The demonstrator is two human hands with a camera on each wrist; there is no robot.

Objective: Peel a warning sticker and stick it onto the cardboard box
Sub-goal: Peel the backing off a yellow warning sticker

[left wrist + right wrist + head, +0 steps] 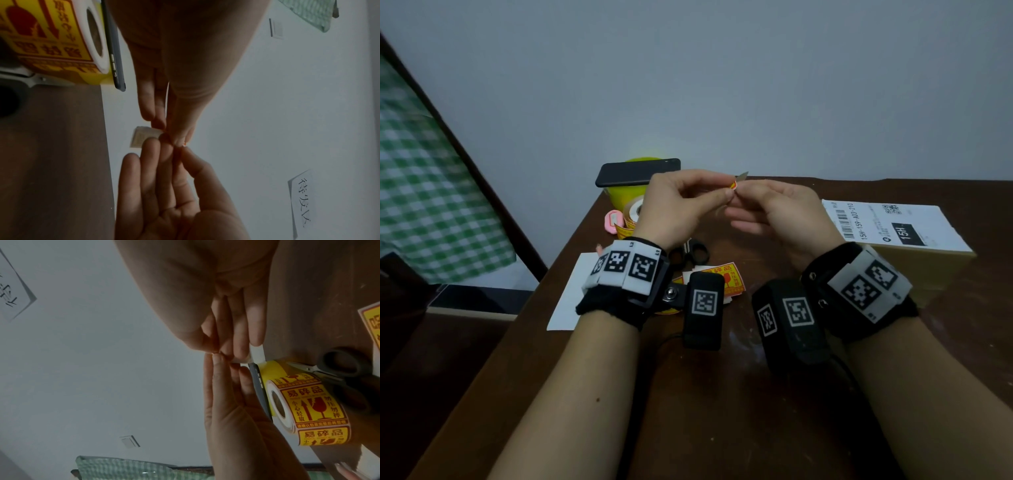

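Observation:
Both hands are raised above the brown table point(722, 394), fingertips meeting. My left hand point(726, 194) and right hand point(740, 192) pinch one small warning sticker point(734, 185); a red-and-yellow corner and a pale backing corner point(743, 175) poke out above the fingers. In the left wrist view the pale backing point(140, 138) shows behind the pinch. The right wrist view shows a white strip point(257, 353) by my right fingers. The cardboard box point(928, 274) with a white shipping label point(893, 226) lies on the table to the right, apart from both hands.
A roll of yellow warning stickers point(308, 405) lies far left on the table beside a yellow container carrying a dark phone point(637, 171). Black-handled scissors point(691, 253), a loose sticker point(727, 277), white paper point(571, 305) and a pink item point(613, 222) lie under my wrists.

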